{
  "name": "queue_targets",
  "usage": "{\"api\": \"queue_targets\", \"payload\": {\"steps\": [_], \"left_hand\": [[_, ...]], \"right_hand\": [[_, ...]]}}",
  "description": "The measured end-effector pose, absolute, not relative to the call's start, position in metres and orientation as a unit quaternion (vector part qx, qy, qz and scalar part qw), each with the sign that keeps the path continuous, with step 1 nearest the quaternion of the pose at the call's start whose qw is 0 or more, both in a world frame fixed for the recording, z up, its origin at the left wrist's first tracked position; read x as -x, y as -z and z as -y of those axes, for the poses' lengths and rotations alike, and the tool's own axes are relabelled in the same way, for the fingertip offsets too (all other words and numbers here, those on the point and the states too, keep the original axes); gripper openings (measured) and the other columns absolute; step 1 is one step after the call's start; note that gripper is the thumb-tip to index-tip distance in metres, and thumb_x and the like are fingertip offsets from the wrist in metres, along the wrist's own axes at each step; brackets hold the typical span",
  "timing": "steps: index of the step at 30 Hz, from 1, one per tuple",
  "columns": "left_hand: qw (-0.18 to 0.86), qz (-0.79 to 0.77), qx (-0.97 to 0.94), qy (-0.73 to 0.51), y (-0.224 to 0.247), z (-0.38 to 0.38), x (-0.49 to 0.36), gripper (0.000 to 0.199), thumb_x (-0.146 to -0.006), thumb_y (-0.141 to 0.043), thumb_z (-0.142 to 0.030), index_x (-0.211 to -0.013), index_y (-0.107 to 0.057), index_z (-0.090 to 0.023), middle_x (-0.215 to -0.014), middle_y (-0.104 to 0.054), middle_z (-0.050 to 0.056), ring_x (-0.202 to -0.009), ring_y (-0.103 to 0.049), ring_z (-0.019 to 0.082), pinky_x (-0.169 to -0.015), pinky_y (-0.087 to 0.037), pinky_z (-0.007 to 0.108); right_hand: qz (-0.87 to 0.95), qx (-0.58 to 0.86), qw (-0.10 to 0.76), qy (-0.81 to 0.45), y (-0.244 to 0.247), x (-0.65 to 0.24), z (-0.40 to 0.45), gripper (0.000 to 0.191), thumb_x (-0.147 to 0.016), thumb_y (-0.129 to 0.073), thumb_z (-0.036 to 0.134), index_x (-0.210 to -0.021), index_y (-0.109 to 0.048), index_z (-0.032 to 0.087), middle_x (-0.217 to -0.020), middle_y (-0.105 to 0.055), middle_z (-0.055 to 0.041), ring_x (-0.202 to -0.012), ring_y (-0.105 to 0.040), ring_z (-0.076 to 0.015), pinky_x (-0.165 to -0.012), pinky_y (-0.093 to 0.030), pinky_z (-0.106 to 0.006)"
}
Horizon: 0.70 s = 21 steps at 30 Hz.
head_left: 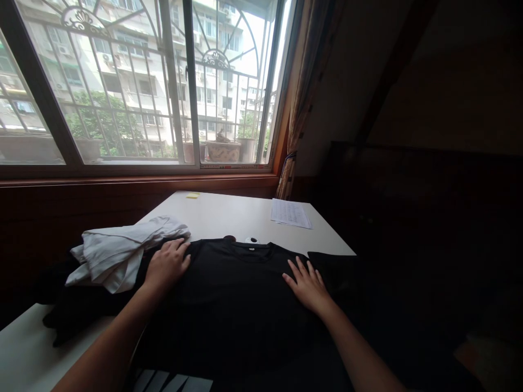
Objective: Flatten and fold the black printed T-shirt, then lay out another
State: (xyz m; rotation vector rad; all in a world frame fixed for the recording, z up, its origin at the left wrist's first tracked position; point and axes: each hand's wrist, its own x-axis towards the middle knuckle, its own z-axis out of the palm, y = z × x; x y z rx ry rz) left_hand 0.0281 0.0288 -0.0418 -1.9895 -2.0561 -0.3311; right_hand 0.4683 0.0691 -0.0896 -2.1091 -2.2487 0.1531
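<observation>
A black T-shirt [241, 305] lies spread on the white table, its collar toward the window and a pale print at the near edge. My left hand [168, 262] rests on its left shoulder with the fingers loosely apart. On the right shoulder, my right hand [306, 283] lies flat, fingers spread. A crumpled white garment [112, 253] sits to the left of my left hand, on top of dark cloth [81, 307]. Just past the collar, a small white round object [252, 240] and a brown one [230, 238] are partly covered by the shirt.
The white table [229, 209] reaches toward a barred window [143, 81]. Printed papers [291, 213] lie at its far right, and a yellow slip [193, 195] at the far edge. A tied curtain [289, 163] hangs beside the window. The right side of the room is very dark.
</observation>
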Motion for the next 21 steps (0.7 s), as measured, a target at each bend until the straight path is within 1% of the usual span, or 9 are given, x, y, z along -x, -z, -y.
{"api": "queue_targets", "payload": {"steps": [3, 5, 7, 10, 13, 15, 18, 21], "left_hand": [[0.204, 0.746, 0.621, 0.126, 0.040, -0.027, 0.003, 0.056, -0.096, -0.049, -0.036, -0.148, -0.047, -0.015, -0.137, -0.056, 0.019, -0.121, -0.053, 0.039, -0.095, -0.048, 0.047], [0.225, 0.764, 0.592, 0.122, 0.045, -0.029, 0.019, 0.063, -0.094, -0.053, -0.038, -0.150, -0.043, -0.012, -0.127, -0.059, 0.021, -0.113, -0.056, 0.040, -0.091, -0.049, 0.047], [0.212, 0.765, 0.591, 0.143, 0.052, -0.034, 0.029, 0.065, -0.093, -0.054, -0.040, -0.149, -0.042, -0.009, -0.122, -0.061, 0.022, -0.110, -0.058, 0.039, -0.092, -0.048, 0.047], [0.165, 0.739, 0.621, 0.201, 0.056, -0.041, 0.033, 0.060, -0.093, -0.055, -0.035, -0.145, -0.046, -0.008, -0.119, -0.066, 0.019, -0.109, -0.061, 0.035, -0.098, -0.047, 0.046], [0.151, 0.720, 0.636, 0.232, 0.051, -0.043, 0.028, 0.054, -0.092, -0.054, -0.027, -0.143, -0.049, -0.012, -0.124, -0.068, 0.014, -0.110, -0.063, 0.032, -0.100, -0.047, 0.041], [0.153, 0.709, 0.631, 0.276, 0.042, -0.039, 0.022, 0.052, -0.092, -0.053, -0.024, -0.143, -0.050, -0.016, -0.127, -0.068, 0.012, -0.111, -0.064, 0.030, -0.099, -0.048, 0.039], [0.155, 0.678, 0.626, 0.352, 0.025, -0.031, 0.009, 0.048, -0.093, -0.052, -0.022, -0.140, -0.052, -0.019, -0.123, -0.069, 0.011, -0.107, -0.068, 0.028, -0.094, -0.051, 0.037], [0.161, 0.639, 0.654, 0.372, 0.009, -0.022, -0.007, 0.046, -0.094, -0.053, -0.022, -0.141, -0.051, -0.022, -0.118, -0.070, 0.010, -0.101, -0.069, 0.027, -0.089, -0.053, 0.037]], "right_hand": [[0.726, 0.686, 0.027, -0.038, 0.092, -0.468, -0.070, 0.071, -0.099, -0.027, 0.066, -0.160, -0.025, 0.032, -0.170, -0.013, -0.0003, -0.155, -0.009, -0.0333, -0.124, -0.013, -0.054], [0.726, 0.686, 0.027, -0.034, 0.093, -0.468, -0.070, 0.070, -0.099, -0.027, 0.066, -0.160, -0.026, 0.032, -0.170, -0.014, -0.0001, -0.155, -0.009, -0.0332, -0.124, -0.014, -0.054], [0.726, 0.687, 0.027, -0.032, 0.093, -0.468, -0.070, 0.070, -0.099, -0.027, 0.066, -0.160, -0.026, 0.033, -0.170, -0.014, 0.0000, -0.155, -0.010, -0.0334, -0.124, -0.014, -0.053], [0.726, 0.687, 0.025, -0.031, 0.092, -0.468, -0.070, 0.069, -0.099, -0.027, 0.065, -0.160, -0.026, 0.033, -0.170, -0.014, 0.0005, -0.155, -0.011, -0.0335, -0.124, -0.015, -0.053], [0.726, 0.687, 0.022, -0.028, 0.093, -0.468, -0.071, 0.069, -0.099, -0.028, 0.065, -0.160, -0.026, 0.033, -0.170, -0.014, 0.0006, -0.155, -0.011, -0.0335, -0.124, -0.016, -0.053], [0.726, 0.687, 0.020, -0.025, 0.094, -0.468, -0.071, 0.069, -0.099, -0.028, 0.065, -0.160, -0.025, 0.034, -0.170, -0.014, 0.0006, -0.155, -0.011, -0.0336, -0.124, -0.016, -0.053], [0.726, 0.687, 0.020, -0.025, 0.094, -0.468, -0.071, 0.069, -0.099, -0.028, 0.065, -0.160, -0.025, 0.034, -0.170, -0.014, 0.0008, -0.155, -0.011, -0.0336, -0.123, -0.016, -0.053], [0.726, 0.687, 0.022, -0.026, 0.093, -0.468, -0.070, 0.068, -0.100, -0.029, 0.065, -0.160, -0.026, 0.034, -0.170, -0.014, 0.0010, -0.155, -0.011, -0.0334, -0.124, -0.016, -0.053]]}}
